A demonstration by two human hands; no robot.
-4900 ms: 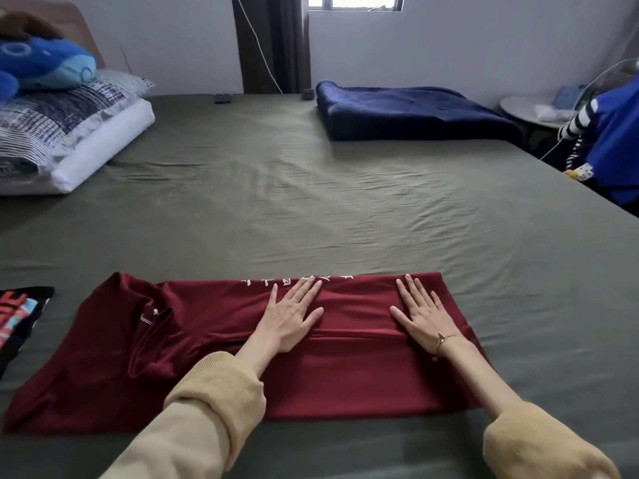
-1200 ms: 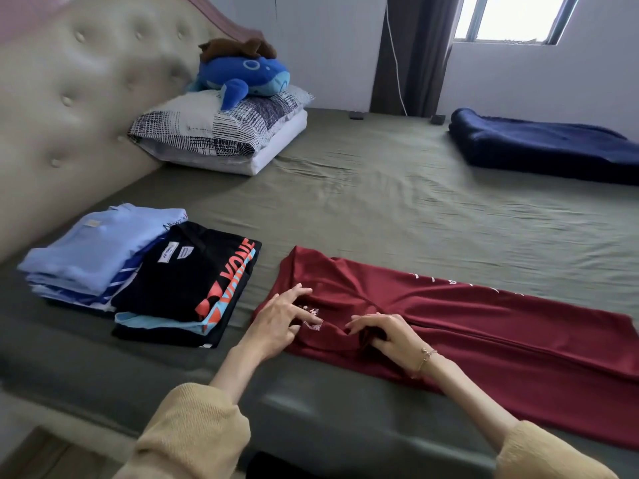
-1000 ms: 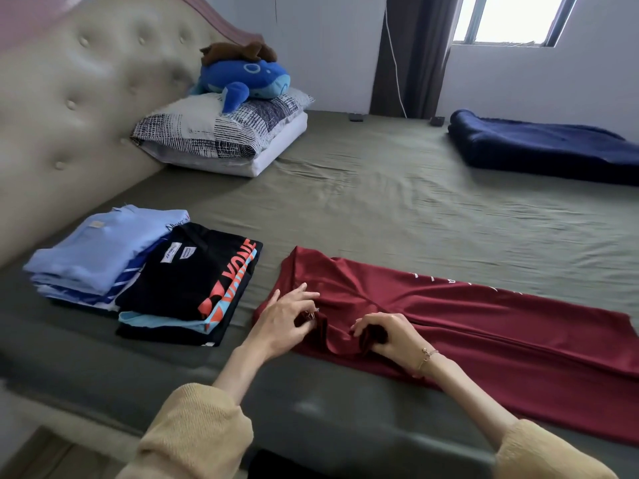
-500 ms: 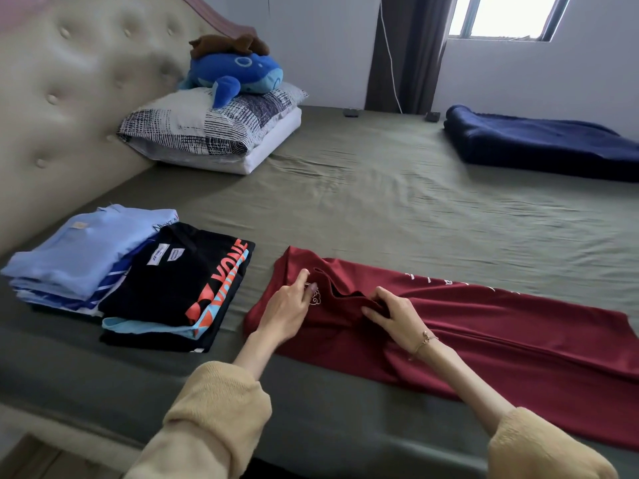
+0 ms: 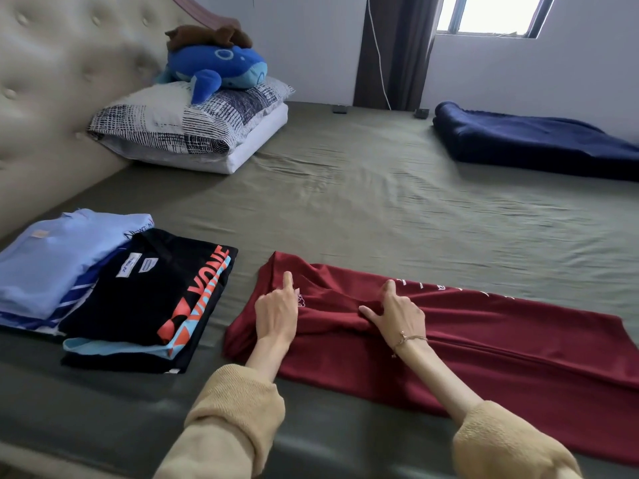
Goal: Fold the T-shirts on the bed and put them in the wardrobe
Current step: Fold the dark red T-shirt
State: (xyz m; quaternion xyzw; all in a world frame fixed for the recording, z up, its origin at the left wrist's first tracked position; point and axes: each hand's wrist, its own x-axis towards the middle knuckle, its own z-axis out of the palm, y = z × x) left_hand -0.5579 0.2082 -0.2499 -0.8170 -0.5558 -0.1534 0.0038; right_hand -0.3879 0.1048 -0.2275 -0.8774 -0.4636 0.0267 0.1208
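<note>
Maroon T-shirt (image 5: pixel 466 344), one, folded into a long band, lies along the near edge of the bed (image 5: pixel 380 209), running from centre toward 4 o'clock. Two hands work its collar end. The left hand (image 5: pixel 276 314) rests on the cloth with its index finger pointing to 12 o'clock and the other fingers curled under; whether they pinch fabric cannot be told. The right hand (image 5: pixel 397 314), at 3 o'clock from the left and near it, bunches a ridge of fabric between thumb and fingers. At 9 o'clock from the shirt, just beside it, sit two folded stacks: a black T-shirt (image 5: pixel 145 299) with orange lettering on top of one, a light blue T-shirt (image 5: pixel 55 261) on top of the other, their edges overlapping. Wide bare green sheet stretches toward 12 o'clock. At 11 o'clock, against the padded headboard (image 5: pixel 45 98), two stacked pillows (image 5: pixel 193 133) carry one blue plush toy (image 5: pixel 218 67). At 2 o'clock lies one folded navy blanket (image 5: pixel 536 143) below a window (image 5: pixel 491 12).
</note>
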